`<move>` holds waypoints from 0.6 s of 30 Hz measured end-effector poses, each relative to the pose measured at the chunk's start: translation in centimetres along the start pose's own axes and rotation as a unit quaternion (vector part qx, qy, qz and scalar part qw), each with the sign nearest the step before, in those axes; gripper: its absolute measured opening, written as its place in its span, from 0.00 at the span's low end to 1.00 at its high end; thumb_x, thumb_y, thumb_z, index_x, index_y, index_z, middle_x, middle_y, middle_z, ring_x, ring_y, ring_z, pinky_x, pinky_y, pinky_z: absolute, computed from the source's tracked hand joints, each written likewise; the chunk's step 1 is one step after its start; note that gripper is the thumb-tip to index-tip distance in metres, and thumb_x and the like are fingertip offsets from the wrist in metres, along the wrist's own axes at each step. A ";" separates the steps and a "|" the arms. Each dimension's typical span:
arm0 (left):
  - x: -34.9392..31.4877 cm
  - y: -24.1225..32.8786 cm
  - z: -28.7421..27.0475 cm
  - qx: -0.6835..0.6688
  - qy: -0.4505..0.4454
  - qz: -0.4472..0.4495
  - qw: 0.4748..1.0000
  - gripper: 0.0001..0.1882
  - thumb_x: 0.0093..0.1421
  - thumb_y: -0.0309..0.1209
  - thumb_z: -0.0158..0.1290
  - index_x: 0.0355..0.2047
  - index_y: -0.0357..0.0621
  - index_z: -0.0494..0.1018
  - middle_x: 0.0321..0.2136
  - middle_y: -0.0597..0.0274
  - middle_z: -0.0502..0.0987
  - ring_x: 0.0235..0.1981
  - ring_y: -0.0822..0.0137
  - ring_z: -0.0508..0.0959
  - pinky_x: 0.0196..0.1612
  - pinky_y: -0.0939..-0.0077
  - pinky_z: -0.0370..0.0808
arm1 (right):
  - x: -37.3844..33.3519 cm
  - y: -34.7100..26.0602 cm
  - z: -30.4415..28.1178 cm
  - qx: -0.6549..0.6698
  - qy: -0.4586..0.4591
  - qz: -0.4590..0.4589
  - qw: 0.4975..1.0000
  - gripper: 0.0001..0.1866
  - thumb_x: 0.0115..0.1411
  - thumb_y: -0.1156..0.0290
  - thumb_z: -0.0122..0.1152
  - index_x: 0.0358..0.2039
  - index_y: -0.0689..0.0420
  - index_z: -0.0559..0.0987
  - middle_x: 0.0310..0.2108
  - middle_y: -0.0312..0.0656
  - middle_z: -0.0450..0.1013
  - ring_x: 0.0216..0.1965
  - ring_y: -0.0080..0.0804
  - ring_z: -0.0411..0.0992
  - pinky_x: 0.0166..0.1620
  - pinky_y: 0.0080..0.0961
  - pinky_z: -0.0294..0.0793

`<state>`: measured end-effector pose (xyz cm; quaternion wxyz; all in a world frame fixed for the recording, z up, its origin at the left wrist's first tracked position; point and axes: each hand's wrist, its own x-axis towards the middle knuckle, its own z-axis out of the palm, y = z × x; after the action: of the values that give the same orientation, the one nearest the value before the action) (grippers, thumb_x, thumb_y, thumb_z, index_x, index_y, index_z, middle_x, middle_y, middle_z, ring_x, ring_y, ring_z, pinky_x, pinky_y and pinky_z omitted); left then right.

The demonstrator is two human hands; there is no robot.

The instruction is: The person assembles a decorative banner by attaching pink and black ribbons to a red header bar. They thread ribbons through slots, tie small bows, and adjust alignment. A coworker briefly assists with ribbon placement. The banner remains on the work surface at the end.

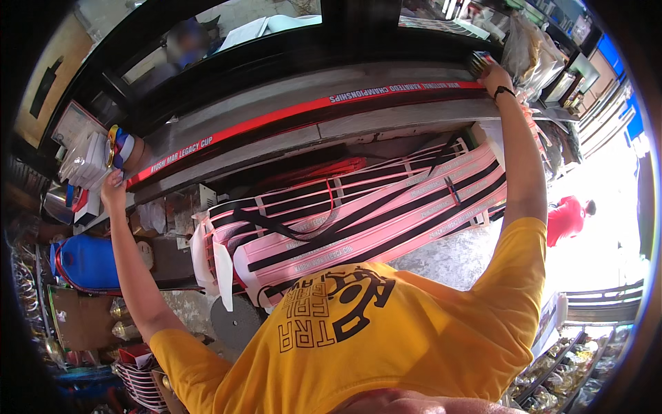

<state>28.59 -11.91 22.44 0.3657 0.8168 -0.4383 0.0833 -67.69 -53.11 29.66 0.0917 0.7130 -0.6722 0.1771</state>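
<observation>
Yellow shirt [414, 331]; arms [525, 162] spread wide, left hand [114, 189] pinching red ribbon [276, 123], right hand [492, 77] gripping dark object [477, 64].

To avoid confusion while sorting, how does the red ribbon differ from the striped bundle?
The red ribbon is one narrow strip; the striped bundle shows many pink and black bands. The ribbon extends between left hand and right hand; the bundle lies nearer the yellow shirt. Both are lettered.

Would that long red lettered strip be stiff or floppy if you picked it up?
The red strip would probably droop: it looks thin and ribbon-like, stretched out between the left hand and the right hand. It's likely light too, being so narrow for its length.
</observation>
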 end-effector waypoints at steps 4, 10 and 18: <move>-0.7 0.1 0.0 0.033 0.017 -0.015 0.999 0.20 0.55 0.19 0.57 0.49 0.44 0.75 0.41 0.59 0.81 0.43 0.65 0.80 0.47 0.72 0.74 | 0.4 0.7 0.9 -0.034 0.004 -0.020 0.999 0.14 0.47 0.64 0.72 0.31 0.57 0.81 0.35 0.50 0.78 0.40 0.48 0.76 0.45 0.41 0.73; -2.8 4.7 -1.0 0.119 0.104 0.019 0.987 0.15 0.55 0.23 0.58 0.44 0.45 0.77 0.40 0.53 0.80 0.44 0.54 0.79 0.48 0.64 0.73 | -1.3 -3.0 -0.9 0.009 0.026 -0.055 0.998 0.18 0.55 0.58 0.66 0.43 0.55 0.80 0.39 0.51 0.78 0.43 0.48 0.76 0.48 0.40 0.74; -7.6 22.4 0.1 0.034 -0.183 0.272 0.944 0.32 0.44 0.28 0.67 0.52 0.44 0.74 0.52 0.51 0.75 0.55 0.52 0.71 0.59 0.65 0.65 | -7.1 -16.8 -4.5 0.242 -0.149 -0.393 0.875 0.28 0.48 0.65 0.72 0.52 0.55 0.77 0.48 0.45 0.76 0.51 0.42 0.73 0.55 0.35 0.71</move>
<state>6.54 -14.80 30.61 0.2149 0.6800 -0.6996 0.0436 -51.91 -43.50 32.91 -0.1227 0.9363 -0.2784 0.1754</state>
